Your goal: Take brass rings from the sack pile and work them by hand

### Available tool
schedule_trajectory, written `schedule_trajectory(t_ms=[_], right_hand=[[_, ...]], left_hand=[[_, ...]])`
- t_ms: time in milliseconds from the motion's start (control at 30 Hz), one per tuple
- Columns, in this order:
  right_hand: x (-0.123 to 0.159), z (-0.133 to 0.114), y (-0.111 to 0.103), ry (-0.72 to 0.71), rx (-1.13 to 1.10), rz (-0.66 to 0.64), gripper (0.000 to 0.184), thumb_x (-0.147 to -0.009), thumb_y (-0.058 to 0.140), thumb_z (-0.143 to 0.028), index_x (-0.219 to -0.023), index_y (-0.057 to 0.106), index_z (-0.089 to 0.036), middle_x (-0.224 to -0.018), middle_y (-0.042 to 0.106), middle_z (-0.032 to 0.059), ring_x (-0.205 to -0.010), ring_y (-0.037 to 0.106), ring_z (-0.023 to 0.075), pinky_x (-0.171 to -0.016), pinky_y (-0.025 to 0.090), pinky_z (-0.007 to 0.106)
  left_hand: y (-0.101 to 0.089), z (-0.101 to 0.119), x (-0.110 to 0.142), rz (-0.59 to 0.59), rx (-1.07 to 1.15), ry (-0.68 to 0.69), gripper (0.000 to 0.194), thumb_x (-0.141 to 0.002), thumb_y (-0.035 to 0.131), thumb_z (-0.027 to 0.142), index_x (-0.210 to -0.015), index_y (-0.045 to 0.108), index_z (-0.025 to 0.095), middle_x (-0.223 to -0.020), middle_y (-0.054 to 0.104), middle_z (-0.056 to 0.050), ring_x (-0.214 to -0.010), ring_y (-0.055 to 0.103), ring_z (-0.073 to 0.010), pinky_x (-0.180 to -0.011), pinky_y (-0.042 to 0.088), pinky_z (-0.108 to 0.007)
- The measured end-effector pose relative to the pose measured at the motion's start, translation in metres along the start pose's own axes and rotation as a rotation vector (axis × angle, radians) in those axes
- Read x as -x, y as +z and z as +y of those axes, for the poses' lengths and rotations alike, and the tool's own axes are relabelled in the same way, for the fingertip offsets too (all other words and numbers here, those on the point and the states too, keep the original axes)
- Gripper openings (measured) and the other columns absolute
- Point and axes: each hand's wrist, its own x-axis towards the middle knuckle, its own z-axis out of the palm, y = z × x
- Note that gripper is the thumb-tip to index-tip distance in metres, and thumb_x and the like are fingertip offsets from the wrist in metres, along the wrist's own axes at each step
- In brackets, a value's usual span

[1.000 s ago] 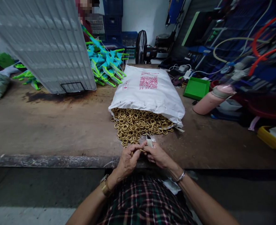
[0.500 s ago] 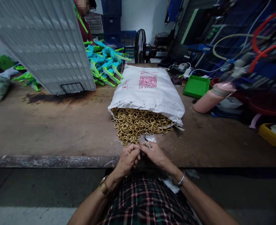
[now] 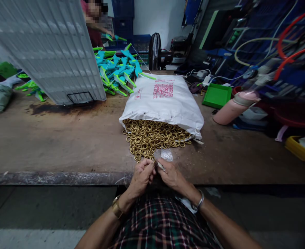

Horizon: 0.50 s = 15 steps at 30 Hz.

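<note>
My left hand [image 3: 142, 174] is closed in a pinch near the table's front edge; what lies between its fingertips is too small and covered to make out. Close against it, my right hand [image 3: 172, 173] grips a small knife [image 3: 160, 166] with a pale handle, its dark tip at the left fingertips. Just beyond both hands lies a heap of gold-coloured rings [image 3: 144, 138], several of them loose on the wood. They spill from the mouth of a white sack [image 3: 165, 103] printed with a red code.
On the wooden table [image 3: 51, 145], a grey ribbed plastic crate [image 3: 59, 52] stands tilted at left. Behind it are blue-and-green plastic pieces [image 3: 118, 69] and a co-worker's arm [image 3: 100, 28]. A green tray [image 3: 217, 96], a pink bottle [image 3: 235, 107] and a yellow basket [image 3: 301, 150] are at right.
The knife in my right hand has tipped down and left towards my left fingertips. Across the table, the co-worker's arm has come into view with a blue-and-green piece.
</note>
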Motion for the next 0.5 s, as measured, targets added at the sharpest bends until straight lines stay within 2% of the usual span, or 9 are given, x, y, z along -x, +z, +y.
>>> schedule_trajectory(t_ms=[133,300,400,500], right_hand=[[0.002,-0.001,0.003,-0.048,0.148,-0.032,0.019,-0.074,0.037,-0.009,-0.079,0.052,-0.018,-0.066,0.056,0.0015,-0.06,0.047,0.013,-0.059,0.031,0.023],[-0.002,0.0,0.001,0.042,0.323,-0.082,0.024,-0.073,0.039,-0.009,-0.09,0.055,-0.016,-0.07,0.061,0.0048,-0.06,0.051,0.0146,-0.057,0.028,0.024],[-0.009,0.006,-0.002,0.103,0.38,-0.04,0.024,-0.079,0.038,-0.013,-0.095,0.055,-0.017,-0.074,0.063,0.0061,-0.062,0.053,0.0151,-0.056,0.026,0.025],[-0.021,0.012,-0.005,0.151,0.422,0.039,0.022,-0.082,0.037,-0.014,-0.093,0.056,-0.017,-0.074,0.063,0.0069,-0.063,0.053,0.0153,-0.055,0.025,0.025]], left_hand=[[0.002,0.001,0.001,0.032,-0.083,0.039,0.033,-0.076,0.055,0.049,-0.067,0.048,0.018,-0.049,0.044,0.006,-0.038,0.035,-0.0046,-0.038,0.028,-0.017],[0.001,0.002,0.006,0.006,-0.134,0.059,0.033,-0.079,0.052,0.047,-0.066,0.048,0.017,-0.048,0.042,0.006,-0.039,0.034,-0.0043,-0.039,0.027,-0.016],[0.001,0.004,0.012,-0.083,-0.061,-0.005,0.032,-0.079,0.053,0.048,-0.072,0.05,0.017,-0.052,0.045,0.006,-0.039,0.035,-0.0038,-0.038,0.027,-0.016],[0.002,0.005,0.016,-0.165,0.144,-0.085,0.031,-0.076,0.057,0.048,-0.078,0.05,0.018,-0.057,0.049,0.006,-0.039,0.035,-0.003,-0.036,0.025,-0.015]])
